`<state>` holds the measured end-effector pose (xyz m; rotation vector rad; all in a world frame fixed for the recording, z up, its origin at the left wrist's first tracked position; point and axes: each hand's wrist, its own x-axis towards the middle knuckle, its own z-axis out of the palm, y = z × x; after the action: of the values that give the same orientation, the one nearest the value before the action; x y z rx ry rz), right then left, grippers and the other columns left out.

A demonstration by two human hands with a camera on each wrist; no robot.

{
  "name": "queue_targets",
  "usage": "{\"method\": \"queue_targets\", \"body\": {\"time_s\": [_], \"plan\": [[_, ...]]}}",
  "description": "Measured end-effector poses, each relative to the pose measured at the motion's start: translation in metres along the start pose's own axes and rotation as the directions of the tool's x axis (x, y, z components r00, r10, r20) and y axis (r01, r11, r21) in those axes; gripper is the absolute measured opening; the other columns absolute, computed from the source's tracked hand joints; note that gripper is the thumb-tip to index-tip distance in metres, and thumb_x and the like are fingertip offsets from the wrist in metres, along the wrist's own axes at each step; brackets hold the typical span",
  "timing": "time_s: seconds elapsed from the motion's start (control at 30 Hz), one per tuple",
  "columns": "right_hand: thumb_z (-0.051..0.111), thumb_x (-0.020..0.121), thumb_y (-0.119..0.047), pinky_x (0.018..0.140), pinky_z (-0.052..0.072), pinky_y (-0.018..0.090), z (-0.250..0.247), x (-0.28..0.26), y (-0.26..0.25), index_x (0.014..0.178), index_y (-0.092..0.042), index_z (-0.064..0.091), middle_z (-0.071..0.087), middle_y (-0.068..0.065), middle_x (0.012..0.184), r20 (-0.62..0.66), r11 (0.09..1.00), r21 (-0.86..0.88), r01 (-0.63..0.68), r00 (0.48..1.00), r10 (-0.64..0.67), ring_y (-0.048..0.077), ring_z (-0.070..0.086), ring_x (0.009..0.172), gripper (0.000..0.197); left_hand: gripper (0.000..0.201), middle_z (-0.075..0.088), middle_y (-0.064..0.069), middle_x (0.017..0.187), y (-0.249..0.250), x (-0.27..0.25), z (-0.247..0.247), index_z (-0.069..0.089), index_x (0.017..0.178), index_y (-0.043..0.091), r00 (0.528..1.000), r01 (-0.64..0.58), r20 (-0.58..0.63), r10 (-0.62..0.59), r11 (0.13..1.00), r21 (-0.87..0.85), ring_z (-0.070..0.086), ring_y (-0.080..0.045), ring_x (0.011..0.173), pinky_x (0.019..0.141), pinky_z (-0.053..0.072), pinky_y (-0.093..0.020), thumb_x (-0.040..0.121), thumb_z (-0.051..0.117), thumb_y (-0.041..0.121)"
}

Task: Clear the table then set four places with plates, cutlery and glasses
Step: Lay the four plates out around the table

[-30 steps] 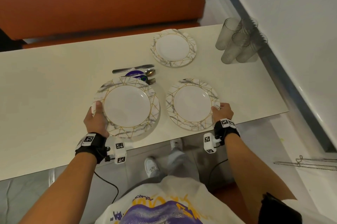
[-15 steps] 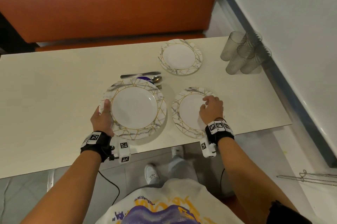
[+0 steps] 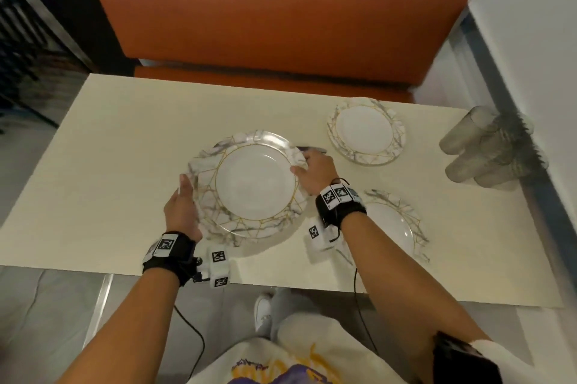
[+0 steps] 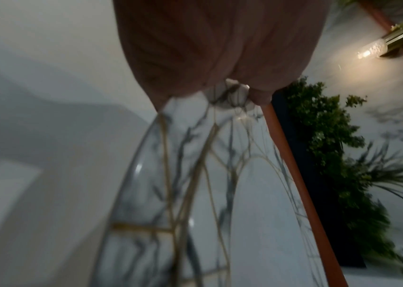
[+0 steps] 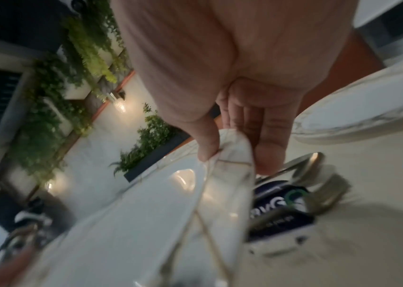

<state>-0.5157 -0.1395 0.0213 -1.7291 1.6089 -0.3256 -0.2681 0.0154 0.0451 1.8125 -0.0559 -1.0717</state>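
A large marbled plate with gold lines (image 3: 254, 185) is lifted a little above the cream table (image 3: 93, 165). My left hand (image 3: 182, 210) grips its left rim (image 4: 195, 174). My right hand (image 3: 315, 169) pinches its right rim (image 5: 227, 155), thumb on top and fingers underneath. Cutlery (image 5: 318, 174) and a dark blue packet (image 5: 276, 209) lie on the table just under that edge. A second plate (image 3: 393, 227) sits at the near right, partly behind my right wrist. A third plate (image 3: 365, 132) sits at the far right.
Several grey glasses (image 3: 490, 149) lie clustered by the right table edge against the wall. An orange bench (image 3: 265, 24) runs along the far side. The table's near edge (image 3: 281, 283) is just behind my wrists.
My right hand left the near-right plate and moved left to take the large plate's right rim. The large plate has risen off the table between both hands. The head view has tilted up.
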Motion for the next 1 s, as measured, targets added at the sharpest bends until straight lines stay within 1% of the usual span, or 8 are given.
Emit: {"method": "queue_targets", "body": {"time_s": [0.13, 0.2, 0.37, 0.6, 0.7, 0.8, 0.9, 1.0], "plan": [[0.065, 0.091, -0.026, 0.078, 0.044, 0.024, -0.005, 0.062, -0.030, 0.124, -0.013, 0.063, 0.064, -0.003, 0.112, -0.046, 0.993, 0.107, -0.050, 0.997, 0.055, 0.017, 0.061, 0.095, 0.035, 0.072, 0.065, -0.014, 0.133, 0.014, 0.025, -0.023, 0.058, 0.140, 0.009, 0.985, -0.017, -0.169, 0.019, 1.000, 0.010, 0.062, -0.031, 0.114, 0.109, 0.048, -0.052, 0.096, 0.051, 0.066], [0.061, 0.094, -0.022, 0.074, 0.042, 0.023, -0.004, 0.097, -0.040, 0.125, -0.011, 0.064, 0.067, 0.004, 0.120, -0.073, 0.981, 0.170, -0.097, 0.991, 0.111, 0.019, 0.062, 0.095, 0.033, 0.071, 0.062, -0.018, 0.140, 0.018, 0.034, -0.032, 0.058, 0.141, 0.008, 0.974, -0.026, -0.224, 0.026, 1.000, 0.005, 0.060, -0.038, 0.127, 0.107, 0.048, -0.050, 0.099, 0.050, 0.064], [0.054, 0.100, -0.018, 0.083, 0.042, 0.026, 0.018, 0.164, -0.055, 0.142, -0.011, 0.050, 0.057, 0.012, 0.140, -0.027, 0.943, 0.220, -0.250, 0.965, 0.262, 0.031, 0.060, 0.120, 0.043, 0.070, 0.067, -0.012, 0.132, 0.027, 0.042, -0.040, 0.062, 0.141, 0.011, 0.958, -0.006, -0.287, -0.015, 0.997, -0.072, 0.063, -0.032, 0.119, 0.101, 0.051, -0.039, 0.099, 0.051, 0.066], [0.057, 0.093, -0.019, 0.096, 0.053, 0.041, 0.062, 0.209, -0.071, 0.133, -0.012, 0.055, 0.063, 0.010, 0.132, 0.108, 0.918, 0.201, -0.342, 0.939, 0.326, 0.033, 0.062, 0.114, 0.040, 0.054, 0.073, -0.007, 0.111, 0.025, 0.059, -0.045, 0.072, 0.125, 0.019, 0.931, 0.002, -0.358, -0.072, 0.981, -0.192, 0.065, -0.031, 0.101, 0.094, 0.054, -0.047, 0.095, 0.060, 0.063], [0.059, 0.090, -0.020, 0.089, 0.053, 0.036, 0.077, 0.217, -0.080, 0.130, -0.012, 0.058, 0.064, 0.010, 0.129, 0.116, 0.916, 0.197, -0.349, 0.936, 0.331, 0.033, 0.063, 0.111, 0.041, 0.055, 0.072, -0.014, 0.123, 0.025, 0.065, -0.049, 0.069, 0.129, 0.015, 0.927, 0.017, -0.364, -0.090, 0.980, -0.200, 0.066, -0.029, 0.107, 0.102, 0.052, -0.051, 0.099, 0.056, 0.059], [0.062, 0.080, -0.022, 0.082, 0.060, 0.038, 0.090, 0.227, -0.084, 0.113, -0.007, 0.066, 0.071, 0.012, 0.114, 0.122, 0.931, 0.141, -0.336, 0.939, 0.320, 0.032, 0.072, 0.094, 0.037, 0.054, 0.071, -0.015, 0.127, 0.029, 0.068, -0.050, 0.068, 0.132, 0.012, 0.930, 0.012, -0.358, -0.086, 0.979, -0.204, 0.067, -0.031, 0.114, 0.104, 0.053, -0.048, 0.102, 0.054, 0.055], [0.063, 0.078, -0.017, 0.060, 0.064, 0.046, 0.094, 0.228, -0.089, 0.077, -0.003, 0.063, 0.074, 0.014, 0.072, 0.148, 0.948, 0.069, -0.309, 0.943, 0.297, 0.029, 0.074, 0.060, 0.014, 0.053, 0.072, -0.010, 0.122, 0.035, 0.067, -0.049, 0.066, 0.134, 0.011, 0.937, -0.018, -0.346, -0.055, 0.979, -0.205, 0.067, -0.029, 0.109, 0.099, 0.055, -0.042, 0.104, 0.052, 0.052], [0.063, 0.082, -0.014, 0.060, 0.064, 0.045, 0.089, 0.219, -0.104, 0.069, -0.003, 0.059, 0.073, 0.014, 0.064, 0.146, 0.953, 0.049, -0.298, 0.946, 0.288, 0.028, 0.073, 0.056, 0.017, 0.049, 0.074, -0.007, 0.121, 0.038, 0.068, -0.049, 0.067, 0.134, 0.015, 0.941, -0.028, -0.332, -0.060, 0.967, -0.254, 0.069, -0.029, 0.113, 0.105, 0.053, -0.049, 0.104, 0.054, 0.052]]}}
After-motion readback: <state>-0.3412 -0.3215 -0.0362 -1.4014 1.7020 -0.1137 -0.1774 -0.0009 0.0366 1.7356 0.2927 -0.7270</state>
